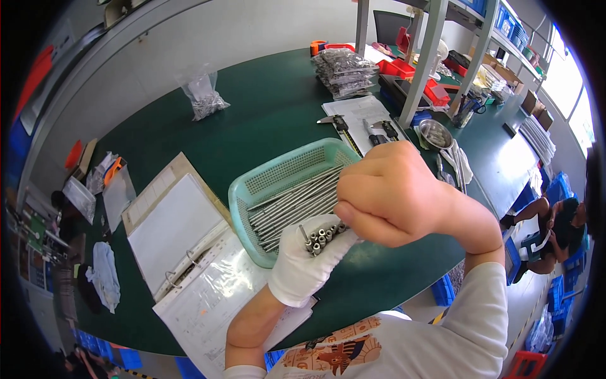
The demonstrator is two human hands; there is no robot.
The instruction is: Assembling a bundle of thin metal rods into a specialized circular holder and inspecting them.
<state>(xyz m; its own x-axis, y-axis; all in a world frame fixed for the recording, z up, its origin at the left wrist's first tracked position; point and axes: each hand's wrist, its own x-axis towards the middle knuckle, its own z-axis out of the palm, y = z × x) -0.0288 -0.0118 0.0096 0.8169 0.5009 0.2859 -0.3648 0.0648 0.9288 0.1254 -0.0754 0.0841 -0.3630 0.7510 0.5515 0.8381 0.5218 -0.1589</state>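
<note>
Left hand (298, 273), gloved, curled around bundle of metal tubes (320, 241), ends facing up, probably for clear view of them. Right hand (392, 192), bare, closed into fist just beside tube ends; cannot tell whether anything is inside. Green basket (236, 211) just beyond left hand, metal rods (293, 205) lying roughly parallel inside, presumably for easy reach. Open binder (218, 297) lies flat nearby, apparently for reading.

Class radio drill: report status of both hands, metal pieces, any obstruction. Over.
Left hand, gloved, gripping metal pieces. Right hand bare, fisted, contents hidden. Metal rods lie in green basket, its right end partly hidden by right hand.
</note>
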